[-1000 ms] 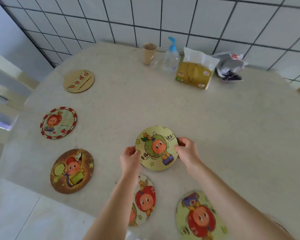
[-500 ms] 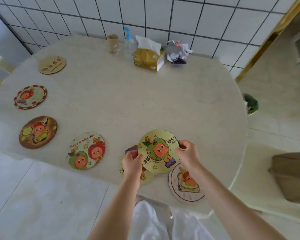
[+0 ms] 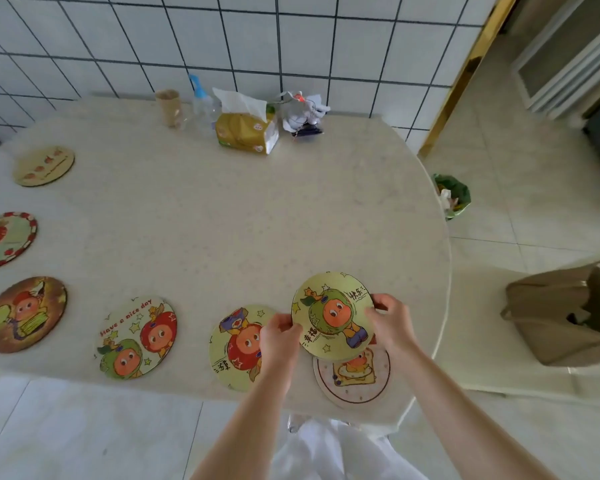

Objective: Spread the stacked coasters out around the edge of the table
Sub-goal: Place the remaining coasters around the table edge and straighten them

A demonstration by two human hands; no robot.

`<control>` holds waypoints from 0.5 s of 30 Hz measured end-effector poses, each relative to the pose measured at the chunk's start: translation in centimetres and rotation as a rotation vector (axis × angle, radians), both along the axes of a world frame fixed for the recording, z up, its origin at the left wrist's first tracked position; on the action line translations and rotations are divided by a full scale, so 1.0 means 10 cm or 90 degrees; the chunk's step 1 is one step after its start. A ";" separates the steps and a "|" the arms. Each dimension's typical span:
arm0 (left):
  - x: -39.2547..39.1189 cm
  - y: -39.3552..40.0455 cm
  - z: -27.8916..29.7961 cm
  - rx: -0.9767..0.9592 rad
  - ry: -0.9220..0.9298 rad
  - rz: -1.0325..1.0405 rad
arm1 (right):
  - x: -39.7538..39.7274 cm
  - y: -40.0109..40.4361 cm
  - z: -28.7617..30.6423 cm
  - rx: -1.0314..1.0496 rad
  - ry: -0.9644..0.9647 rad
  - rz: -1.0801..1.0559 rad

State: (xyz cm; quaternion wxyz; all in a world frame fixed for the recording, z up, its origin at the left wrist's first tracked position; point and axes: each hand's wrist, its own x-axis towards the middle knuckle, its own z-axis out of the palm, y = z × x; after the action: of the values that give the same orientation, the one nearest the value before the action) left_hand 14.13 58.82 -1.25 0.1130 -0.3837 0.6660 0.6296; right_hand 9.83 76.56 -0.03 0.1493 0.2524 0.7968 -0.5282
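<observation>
Coasters number seven by our count: six lie flat on the table (image 3: 222, 209) and one is in our hands. Along the left edge of the frame sit a pale coaster (image 3: 44, 165), a red-rimmed coaster (image 3: 6, 240) and a brown coaster (image 3: 23, 314). Along the lower edge lie the "Have a nice day" coaster (image 3: 136, 337), a yellow coaster with a red figure (image 3: 238, 344) and a white coaster (image 3: 355, 377). The green-figure coaster (image 3: 332, 315) is held at lower centre-right, overlapping the white one; whether they touch we cannot tell. Our left hand (image 3: 279, 337) pinches its left rim and our right hand (image 3: 390, 322) pinches its right rim. At the upper middle, against the tiled wall, stand one cup (image 3: 168, 107), one pump bottle (image 3: 201, 102), one tissue pack (image 3: 246, 131) and one crumpled bag (image 3: 302, 112).
</observation>
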 end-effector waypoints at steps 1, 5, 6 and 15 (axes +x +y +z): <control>-0.02 0.04 0.00 0.000 -0.003 -0.010 | -0.02 0.04 0.00 0.003 0.001 -0.009; -0.12 0.25 -0.01 -0.009 -0.004 -0.034 | -0.13 0.25 -0.01 -0.004 0.003 -0.029; -0.16 0.32 -0.02 -0.012 -0.006 -0.040 | -0.18 0.32 0.00 -0.006 0.001 -0.032; -0.70 1.02 -0.03 -0.015 -0.028 -0.033 | -0.80 0.98 -0.07 0.010 -0.002 -0.001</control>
State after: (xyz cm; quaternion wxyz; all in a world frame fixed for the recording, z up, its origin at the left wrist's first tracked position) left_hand 7.11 69.06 -1.58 0.1391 -0.3814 0.6802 0.6103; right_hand 1.85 86.37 -0.73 0.1484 0.2552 0.8005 -0.5216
